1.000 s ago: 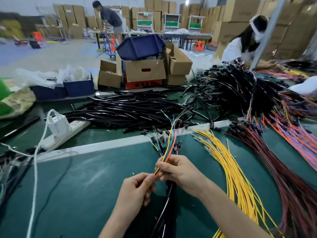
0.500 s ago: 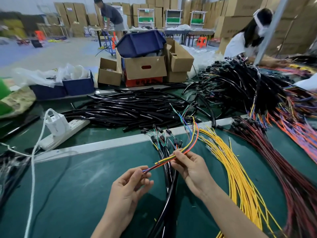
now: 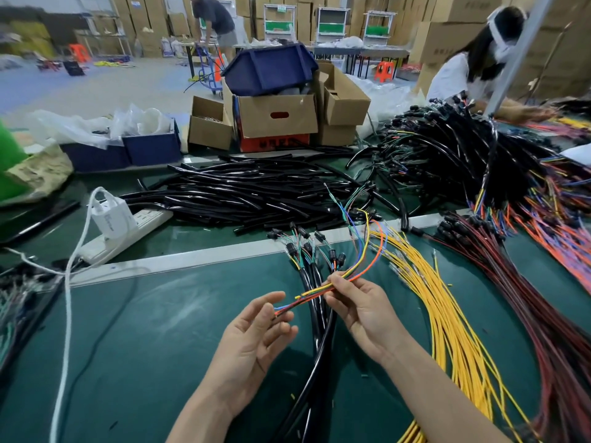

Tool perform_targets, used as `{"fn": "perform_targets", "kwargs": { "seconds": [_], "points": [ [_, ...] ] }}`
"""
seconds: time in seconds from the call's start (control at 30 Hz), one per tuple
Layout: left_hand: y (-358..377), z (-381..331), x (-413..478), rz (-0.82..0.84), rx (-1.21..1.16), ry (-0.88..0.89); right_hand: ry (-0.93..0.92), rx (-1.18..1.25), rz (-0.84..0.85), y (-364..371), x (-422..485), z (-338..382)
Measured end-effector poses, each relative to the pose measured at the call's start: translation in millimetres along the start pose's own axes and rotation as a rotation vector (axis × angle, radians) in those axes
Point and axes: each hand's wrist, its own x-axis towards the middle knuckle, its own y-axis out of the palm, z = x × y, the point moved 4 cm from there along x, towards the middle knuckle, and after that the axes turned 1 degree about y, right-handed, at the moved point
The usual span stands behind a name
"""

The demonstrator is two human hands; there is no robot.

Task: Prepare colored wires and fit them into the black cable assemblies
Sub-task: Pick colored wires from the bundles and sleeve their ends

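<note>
colored wires tipped from upright to level over black cable assemblies | right hand fingers pinched them | left hand fingers spread, touching tips | fitting likely next

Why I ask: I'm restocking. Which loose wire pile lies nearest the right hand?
The yellow wires, just beside the right hand; the dark red wires lie farther right.

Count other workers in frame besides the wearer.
2. Person in dark shirt, back centre; person in white shirt, far right, at the cable pile. Stacked boxes may hide more.
</note>
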Motion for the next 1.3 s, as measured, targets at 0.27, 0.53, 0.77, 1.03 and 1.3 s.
{"fn": "perform_targets", "kwargs": {
  "seconds": [0.27,0.53,0.77,1.03,1.3],
  "points": [
    [4.0,9.1,3.1,0.006,-0.05,0.01,0.034,-0.003,0.049,2.5,-1.6,-10.4],
    [7.5,9.4,7.4,0.008,-0.044,0.089,0.022,-0.055,0.119,7.6,-0.8,-11.0],
    [6.7,11.6,4.0,0.075,-0.099,0.097,0.035,0.023,0.039,3.2,0.7,-13.9],
    [6.7,14.9,6.1,-0.009,-0.061,0.088,0.047,-0.09,0.139,10.8,-8.2,-13.4],
    [7.7,13.7,2.5,-0.026,-0.153,0.023,0.074,-0.01,0.079,8.9,-7.0,-12.6]
  ]
}}
